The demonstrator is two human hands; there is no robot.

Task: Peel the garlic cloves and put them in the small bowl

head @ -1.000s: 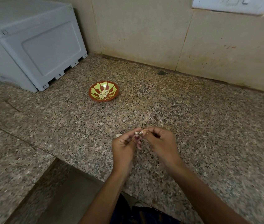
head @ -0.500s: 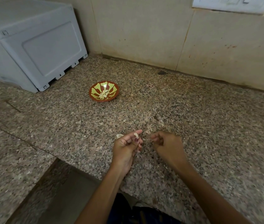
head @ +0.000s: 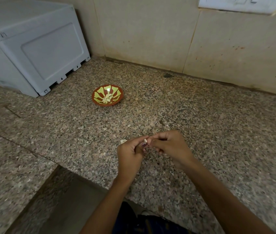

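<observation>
Clove (head: 145, 141): only a pale tip shows between the fingertips of the left hand (head: 130, 154) and right hand (head: 171, 147); rest hidden in the grip. Peeled or not, too small to tell.

Pale scrap (head: 123, 141) on the tabletop (head: 218, 132), mostly hidden behind the left hand; clove or skin, cannot tell.

Bowl (head: 96, 98): cloves (head: 107, 98) heaped, count unclear.

Grey box (head: 32, 48): cut off by top and left edges.

White plate (head: 238, 4) on the wall: cut off at top, markings unreadable.

Both forearms run out at the bottom edge. Dark cloth (head: 150, 223) below, blurred.

Dark spot (head: 167, 75) by the wall: unidentifiable.
</observation>
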